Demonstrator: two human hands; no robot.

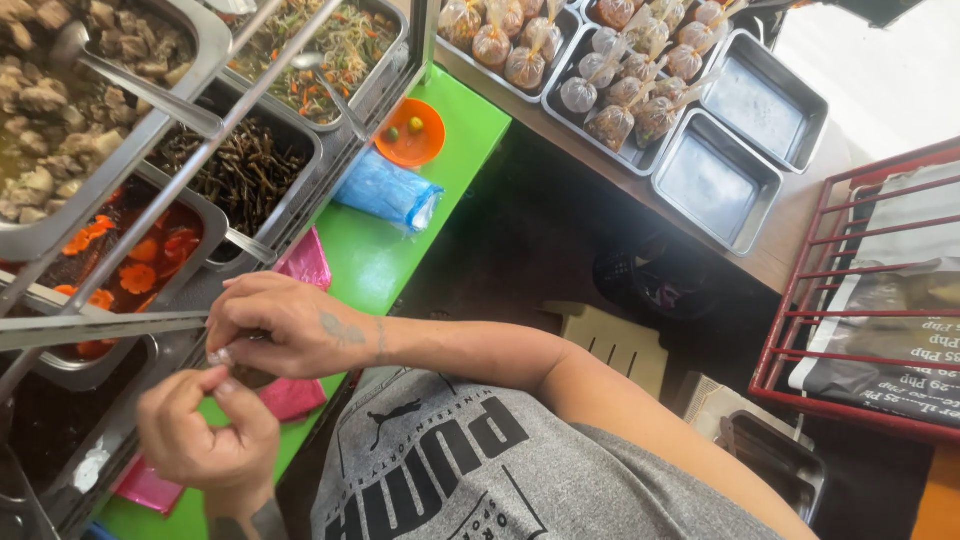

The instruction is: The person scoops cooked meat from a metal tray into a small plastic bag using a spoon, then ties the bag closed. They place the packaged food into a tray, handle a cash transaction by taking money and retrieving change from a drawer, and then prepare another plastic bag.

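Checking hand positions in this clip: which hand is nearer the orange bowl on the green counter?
Right. The right hand lies below the orange bowl, near the pink bags; the left hand is lower still, toward the near edge.

Food stall — steel trays [70,130] of dishes.

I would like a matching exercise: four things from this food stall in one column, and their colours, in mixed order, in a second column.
Things:
1. small bowl
2. counter
3. bag roll
4. rack

Colours:
A. red
B. blue
C. orange
D. green

Pairs: 1-C, 2-D, 3-B, 4-A
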